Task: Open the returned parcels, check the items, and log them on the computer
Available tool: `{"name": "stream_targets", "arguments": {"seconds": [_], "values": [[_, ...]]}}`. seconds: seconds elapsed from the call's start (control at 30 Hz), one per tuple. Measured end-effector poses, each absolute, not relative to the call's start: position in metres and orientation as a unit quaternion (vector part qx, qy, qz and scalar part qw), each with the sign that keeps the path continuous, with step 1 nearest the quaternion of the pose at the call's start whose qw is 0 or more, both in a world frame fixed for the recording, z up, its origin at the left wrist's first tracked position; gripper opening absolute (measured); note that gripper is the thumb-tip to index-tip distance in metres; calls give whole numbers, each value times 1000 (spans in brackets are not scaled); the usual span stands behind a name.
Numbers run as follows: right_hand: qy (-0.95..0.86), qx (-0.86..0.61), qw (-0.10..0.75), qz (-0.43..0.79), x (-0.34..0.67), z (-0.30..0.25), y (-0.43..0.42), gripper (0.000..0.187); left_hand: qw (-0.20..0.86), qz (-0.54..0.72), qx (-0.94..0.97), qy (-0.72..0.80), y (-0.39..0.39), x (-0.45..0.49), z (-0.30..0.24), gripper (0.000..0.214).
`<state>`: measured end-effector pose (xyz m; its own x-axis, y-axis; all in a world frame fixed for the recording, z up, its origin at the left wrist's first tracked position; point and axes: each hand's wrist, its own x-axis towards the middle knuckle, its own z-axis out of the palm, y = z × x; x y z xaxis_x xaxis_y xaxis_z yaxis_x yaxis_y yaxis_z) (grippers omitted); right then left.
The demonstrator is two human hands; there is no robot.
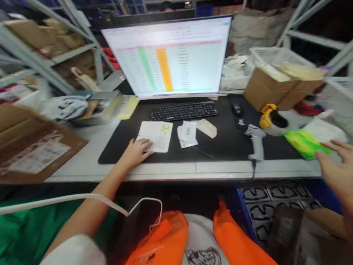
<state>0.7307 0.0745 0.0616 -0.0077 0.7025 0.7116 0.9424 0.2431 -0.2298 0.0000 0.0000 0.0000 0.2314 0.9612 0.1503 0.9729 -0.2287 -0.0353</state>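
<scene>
My left hand [137, 151] rests on the black desk mat [226, 143], its fingers on the near corner of a flat white packet [157, 135] with a green mark. My right hand [337, 170] hovers at the right edge of the view, fingers spread, holding nothing, just beside a bright green bag [305, 143]. Between the hands lie small white labels [188, 133], a pale wrapped item [207, 128] and a white barcode scanner [256, 141] with its cable hanging over the desk edge.
A monitor [172, 55] showing a spreadsheet stands behind a black keyboard [184, 110] and mouse [237, 109]. Cardboard boxes [275, 90] and white baskets sit at the right, a flattened box [33, 147] at the left. An orange bag [171, 239] lies in my lap.
</scene>
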Motion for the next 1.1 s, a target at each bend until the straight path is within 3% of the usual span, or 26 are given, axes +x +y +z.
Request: {"name": "stream_targets", "arguments": {"seconds": [0.2, 0.3, 0.33, 0.5, 0.7, 0.83, 0.93, 1.1], "values": [[-801, -465, 374, 39, 608, 37, 56, 37, 56, -69, -756, -648, 19, 15, 16, 43], [-835, -410, 353, 102, 556, 44, 54, 30, 30, -48, -763, -644, 31, 25, 22, 85], [-843, -395, 345, 116, 543, 46, 54, 30, 20, -33, -763, -646, 34, 27, 23, 91], [-864, -357, 318, 156, 511, 42, 51, 30, -10, -20, -743, -668, 34, 23, 20, 69], [-854, -353, 318, 210, 497, 31, 46, 30, -22, -54, -768, -638, 30, 11, 14, 73], [-855, -339, 316, 234, 481, 32, 44, 29, -26, -89, -773, -627, 36, 13, 12, 52], [-851, -333, 318, 251, 471, 33, 39, 29, -3, -140, -752, -644, 36, 15, 16, 34], [-822, -343, 358, 281, 463, 42, 39, 28, 113, -317, -620, -709, 24, 21, 57, 44]]}}
